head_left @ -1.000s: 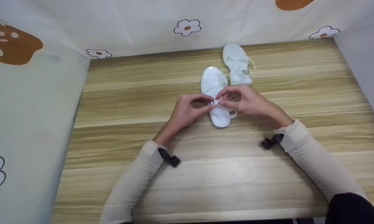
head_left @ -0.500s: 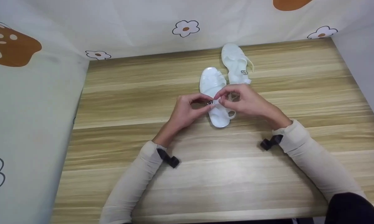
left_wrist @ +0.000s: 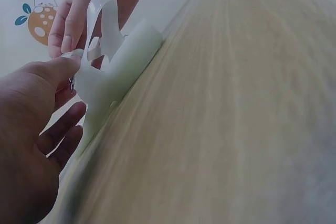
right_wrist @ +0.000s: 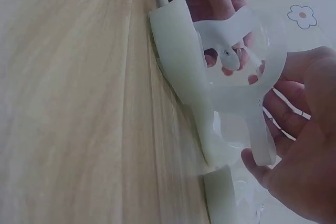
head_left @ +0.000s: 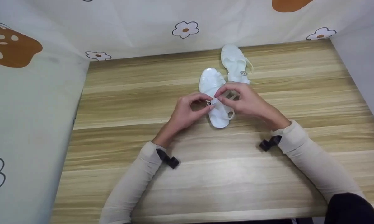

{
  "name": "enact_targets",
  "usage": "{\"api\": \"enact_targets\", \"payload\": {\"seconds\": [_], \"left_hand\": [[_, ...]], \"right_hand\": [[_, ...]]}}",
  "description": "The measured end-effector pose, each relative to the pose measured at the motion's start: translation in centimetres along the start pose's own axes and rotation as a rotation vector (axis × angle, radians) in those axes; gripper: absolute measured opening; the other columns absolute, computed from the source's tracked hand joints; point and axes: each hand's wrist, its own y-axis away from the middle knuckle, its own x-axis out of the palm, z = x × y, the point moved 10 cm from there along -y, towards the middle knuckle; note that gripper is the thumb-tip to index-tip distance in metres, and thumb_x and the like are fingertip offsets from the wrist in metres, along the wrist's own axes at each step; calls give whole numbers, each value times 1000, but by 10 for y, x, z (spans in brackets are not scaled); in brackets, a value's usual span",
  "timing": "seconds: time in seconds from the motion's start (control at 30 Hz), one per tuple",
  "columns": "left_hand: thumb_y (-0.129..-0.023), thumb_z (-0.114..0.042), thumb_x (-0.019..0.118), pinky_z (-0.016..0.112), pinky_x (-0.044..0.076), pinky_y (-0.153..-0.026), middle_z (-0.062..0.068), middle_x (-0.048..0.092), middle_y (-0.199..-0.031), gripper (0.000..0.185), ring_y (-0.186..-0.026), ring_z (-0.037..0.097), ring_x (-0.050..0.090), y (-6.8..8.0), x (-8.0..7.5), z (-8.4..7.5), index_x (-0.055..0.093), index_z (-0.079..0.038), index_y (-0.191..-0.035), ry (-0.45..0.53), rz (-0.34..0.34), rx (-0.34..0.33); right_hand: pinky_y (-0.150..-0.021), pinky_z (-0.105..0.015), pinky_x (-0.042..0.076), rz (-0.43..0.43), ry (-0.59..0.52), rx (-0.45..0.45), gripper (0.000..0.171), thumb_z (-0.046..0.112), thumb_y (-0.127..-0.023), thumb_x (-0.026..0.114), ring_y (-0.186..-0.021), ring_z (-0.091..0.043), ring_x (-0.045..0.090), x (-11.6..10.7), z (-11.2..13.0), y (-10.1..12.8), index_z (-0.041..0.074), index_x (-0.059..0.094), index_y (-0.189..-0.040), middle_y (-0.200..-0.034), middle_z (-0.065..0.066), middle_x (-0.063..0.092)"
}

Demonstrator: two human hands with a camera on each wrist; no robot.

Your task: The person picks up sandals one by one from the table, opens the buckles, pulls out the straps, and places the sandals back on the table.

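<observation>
Apparently both hands pinch the sandal [head_left: 216,102] strap mid-table.

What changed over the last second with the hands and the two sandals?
Very little. Both hands, left hand and right hand, keep their pinch at the strap and buckle of the near white sandal; the right hand's grip shifted slightly up and left. The far sandal and the wooden table stayed put.

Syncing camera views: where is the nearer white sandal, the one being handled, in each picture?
Head: nearer sandal centre, between both hands.
Left wrist: upper left, on edge.
Right wrist: centre right, sole edge-on.
Shared landmark: wooden table, which the sandal lies on in all three.
</observation>
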Motion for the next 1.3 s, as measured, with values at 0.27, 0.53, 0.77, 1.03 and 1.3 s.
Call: {"api": "enact_targets", "payload": {"seconds": [0.27, 0.53, 0.77, 1.03, 1.3], "left_hand": [[-96, -31, 85, 42, 59, -93, -2, 78, -115, 28, -103, 19, 72, 1, -5, 2, 80, -16, -119, 10, -13, -7], [-95, -33, 85, 36, 60, -97, 0, 75, -117, 38, -108, 22, 71, 4, -10, 6, 77, -12, -126, -7, -11, -78], [-101, -27, 78, 34, 63, -96, 5, 76, -118, 29, -106, 19, 73, 4, -15, 8, 76, -9, -124, 32, -33, -125], [-112, -24, 61, 33, 67, -81, 14, 80, -103, 28, -91, 26, 80, 7, -18, 23, 73, 1, -117, 117, -95, -306], [-112, -21, 62, 36, 68, -74, 18, 82, -100, 26, -85, 28, 83, 13, -11, 17, 72, 3, -112, 191, -142, -412]], "right_hand": [[-123, -54, 43, -57, 32, -36, 21, 7, -102, 72, -139, -24, 60, -13, 3, 4, 5, 74, -123, -139, -13, 71], [-122, -55, 48, -41, -76, 39, 52, 7, -104, 70, -149, -32, 51, -13, -10, 21, 2, 53, -153, -158, -16, 56], [-120, -46, 50, 2, -129, 122, 63, 10, -107, 66, -149, -37, 54, -7, -19, 31, 1, 39, -163, -161, -20, 52], [-118, -33, 51, 58, -139, 181, 61, 10, -109, 61, -143, -39, 60, 4, -28, 34, -5, 37, -163, -158, -23, 56], [-124, -45, 45, 48, -157, 195, 52, 16, -112, 59, -148, -37, 56, 14, -31, 31, -4, 46, -158, -159, -22, 56]]}}
